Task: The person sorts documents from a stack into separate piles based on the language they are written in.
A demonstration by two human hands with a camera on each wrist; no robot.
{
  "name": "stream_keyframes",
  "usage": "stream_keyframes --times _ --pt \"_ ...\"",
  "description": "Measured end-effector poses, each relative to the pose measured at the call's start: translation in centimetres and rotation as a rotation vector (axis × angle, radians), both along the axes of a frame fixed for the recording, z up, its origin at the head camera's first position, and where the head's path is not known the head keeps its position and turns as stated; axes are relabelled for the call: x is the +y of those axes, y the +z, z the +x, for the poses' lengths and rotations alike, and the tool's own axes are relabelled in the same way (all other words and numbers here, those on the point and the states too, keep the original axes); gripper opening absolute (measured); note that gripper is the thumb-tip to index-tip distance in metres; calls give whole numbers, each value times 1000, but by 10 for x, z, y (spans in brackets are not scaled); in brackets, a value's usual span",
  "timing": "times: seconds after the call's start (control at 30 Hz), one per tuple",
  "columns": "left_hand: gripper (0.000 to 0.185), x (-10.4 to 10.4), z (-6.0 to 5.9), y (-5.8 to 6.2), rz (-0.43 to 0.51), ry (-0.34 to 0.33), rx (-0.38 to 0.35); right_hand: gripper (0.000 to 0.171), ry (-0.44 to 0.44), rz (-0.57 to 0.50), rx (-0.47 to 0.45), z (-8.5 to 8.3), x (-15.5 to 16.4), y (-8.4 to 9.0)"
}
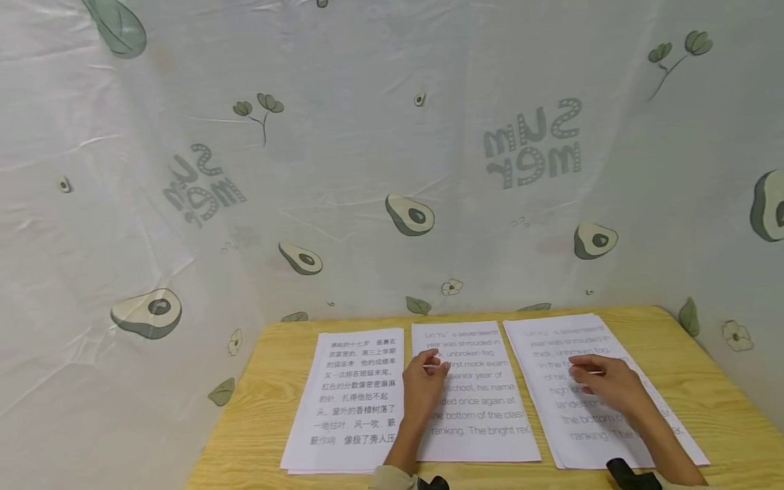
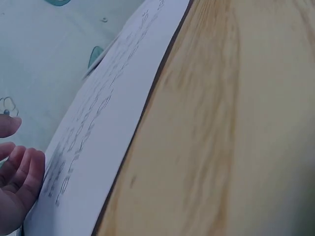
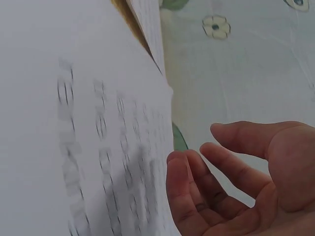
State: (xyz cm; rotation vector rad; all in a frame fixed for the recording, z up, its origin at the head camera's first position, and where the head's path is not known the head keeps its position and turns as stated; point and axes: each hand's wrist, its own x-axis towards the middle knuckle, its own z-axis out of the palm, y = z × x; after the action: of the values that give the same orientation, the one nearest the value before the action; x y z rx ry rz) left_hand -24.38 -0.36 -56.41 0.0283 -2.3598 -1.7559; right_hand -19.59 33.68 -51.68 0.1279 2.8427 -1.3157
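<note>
Three lots of white printed paper lie side by side. The left stack (image 1: 355, 456) carries Chinese text; the middle sheet (image 1: 478, 446) and the right stack (image 1: 566, 401) carry English text. Over the left part of the middle sheet is my left hand (image 1: 424, 391), its fingers loosely bent and holding nothing. My right hand (image 1: 612, 388) hovers above the right stack, thumb and fingers apart with nothing between them. In the right wrist view, the right hand (image 3: 246, 187) casts a shadow on the print. Whether the left fingertips touch paper, I cannot tell.
The papers lie on a light wood-grain table (image 1: 257, 422). Behind and beside it hangs a pale curtain (image 1: 343, 170) printed with avocados, leaves and flowers. Narrow strips of wood show between the papers.
</note>
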Motion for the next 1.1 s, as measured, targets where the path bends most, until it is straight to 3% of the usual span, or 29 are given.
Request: stream_keyframes --times 0.13,0.33,0.57,0.8,1.1 --pt "39 -12 1 1 -1 2 -13 46 10 -22 2 -4 -25 -6" --pt "38 -29 4 5 -29 31 25 44 15 -59 -1 -10 -61 -6" --pt "36 -51 2 5 -102 80 47 42 14 -93 0 -14 -84 -11" --pt "33 -63 1 0 -149 91 5 47 1 7 -2 -18 -95 -16" --pt "33 -65 0 -3 -326 65 -8 46 23 66 21 -21 -107 -18"
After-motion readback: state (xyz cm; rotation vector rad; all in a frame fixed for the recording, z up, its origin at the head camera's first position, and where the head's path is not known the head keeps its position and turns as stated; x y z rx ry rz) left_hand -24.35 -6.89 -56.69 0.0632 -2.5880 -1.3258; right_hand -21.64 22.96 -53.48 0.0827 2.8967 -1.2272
